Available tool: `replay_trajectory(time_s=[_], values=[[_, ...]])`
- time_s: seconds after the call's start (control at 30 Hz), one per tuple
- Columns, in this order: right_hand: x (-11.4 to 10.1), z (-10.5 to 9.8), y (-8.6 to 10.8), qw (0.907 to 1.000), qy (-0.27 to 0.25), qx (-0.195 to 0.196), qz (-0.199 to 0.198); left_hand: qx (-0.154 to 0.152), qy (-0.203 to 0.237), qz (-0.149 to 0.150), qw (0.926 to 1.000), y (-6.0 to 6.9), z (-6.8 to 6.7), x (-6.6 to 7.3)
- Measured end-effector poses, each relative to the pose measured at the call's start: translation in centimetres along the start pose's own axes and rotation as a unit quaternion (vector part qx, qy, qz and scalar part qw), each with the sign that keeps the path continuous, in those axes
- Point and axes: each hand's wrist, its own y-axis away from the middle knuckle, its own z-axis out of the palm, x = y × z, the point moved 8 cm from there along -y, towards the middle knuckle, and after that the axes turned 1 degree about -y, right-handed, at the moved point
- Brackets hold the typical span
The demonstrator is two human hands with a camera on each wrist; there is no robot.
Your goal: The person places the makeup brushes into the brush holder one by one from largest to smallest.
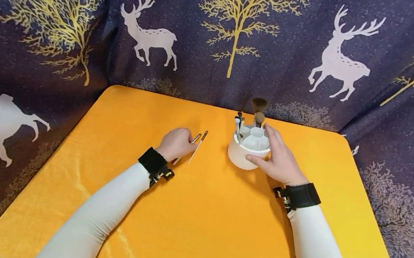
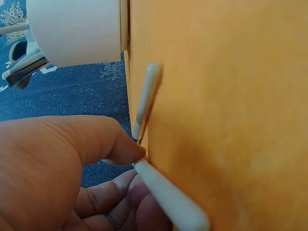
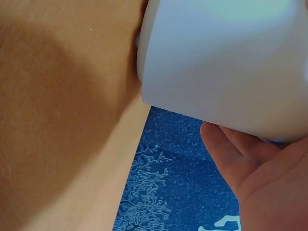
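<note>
My left hand pinches a slim makeup brush with a pale handle between thumb and fingers, low over the table. Just right of it a second makeup brush lies on the cloth, dark tip pointing away. At the right, a white round brush holder with divided compartments stands upright. Around its right side curls my right hand, thumb on the front wall and fingers at the far rim. Several brushes stand in the holder, among them a large fluffy one at the back.
An orange cloth covers the table. Behind the table's far edge hangs a dark blue curtain printed with deer and trees. Both wrists wear black straps with small cameras.
</note>
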Motion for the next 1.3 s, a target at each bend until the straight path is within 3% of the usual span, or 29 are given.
replay_trajectory(time_s=[0.4,0.73,0.97,1.3], values=[[-0.2,-0.1,0.0,1.0,-0.001,0.001,-0.001,-0.005,0.044,0.006,0.999,0.3,-0.4,-0.3],[-0.3,-0.2,-0.1,1.0,-0.004,0.001,-0.002,0.061,0.124,0.024,0.9901,0.2,-2.3,-0.1],[-0.1,-0.1,-0.1,1.0,-0.001,0.0,0.001,0.111,0.161,0.063,0.9787,0.3,-3.3,0.9],[0.0,0.0,-0.1,1.0,0.0,0.0,0.001,0.121,0.173,0.082,0.9739,0.5,-3.9,1.9]])
